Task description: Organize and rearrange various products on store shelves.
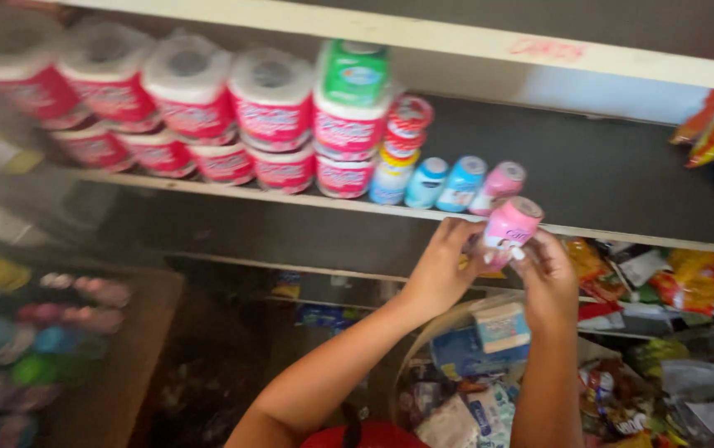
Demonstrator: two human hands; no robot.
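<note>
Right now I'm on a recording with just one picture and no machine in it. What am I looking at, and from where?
There is no machine: a person wears a camera on the head, so this single view looks down their arms at shop shelves. Both hands are raised to the shelf edge. The left hand and right hand together hold a small pink bottle. On the shelf behind it stand a similar pink bottle, blue bottles and stacked paper rolls in red and white wrappers. Below lie mixed snack packets. The picture is motion-blurred, so finer detail is unclear.
</note>
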